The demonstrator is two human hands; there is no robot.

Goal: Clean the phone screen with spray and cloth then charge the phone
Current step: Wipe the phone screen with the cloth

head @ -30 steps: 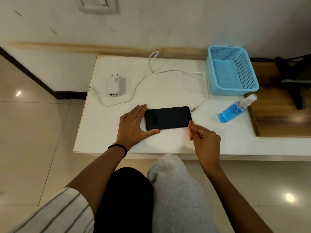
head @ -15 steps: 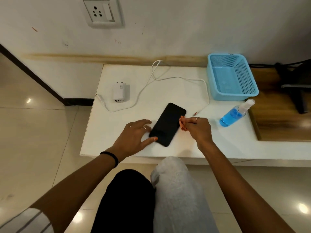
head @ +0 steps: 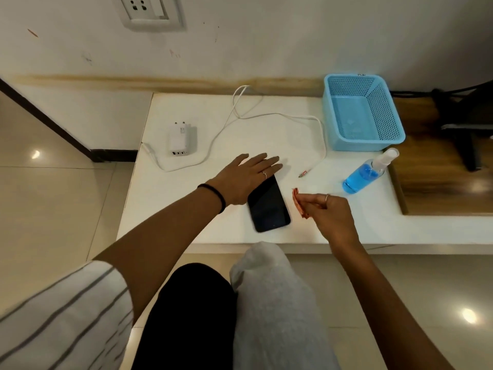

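- The phone [head: 269, 204] lies screen up on the white table [head: 186, 217], near its front edge and roughly at the middle, with its long side running from near to far and slightly tilted.
- The left hand [head: 246, 177] is spread flat with straight fingers and rests over the far end of the phone; the fingers point to the right and reach past the phone's far edge.
- The right hand [head: 324, 209] hovers just right of the phone, apart from it, and pinches a small orange cloth [head: 298, 204] between thumb and fingertips.
- I judge the phone to be stiff, flat and fairly light, with a smooth glass face that will slide on the glossy table unless it is pinned; pressing one end or gripping the long edges seems the safest hold, and the glass should not be knocked.
- The cloth looks thin and limp, so it will need bunching under the fingertips to wipe well.
- The spray bottle [head: 366, 173], filled with blue liquid, lies on its side at the right of the table, well right of the right hand and untouched.
- The white cable [head: 266, 116] loops across the far part of the table; its free plug [head: 304, 174] lies just beyond the phone's far right corner.
- The charger [head: 180, 141] stands at the far left, unplugged, with the wall socket [head: 149, 10] above it.
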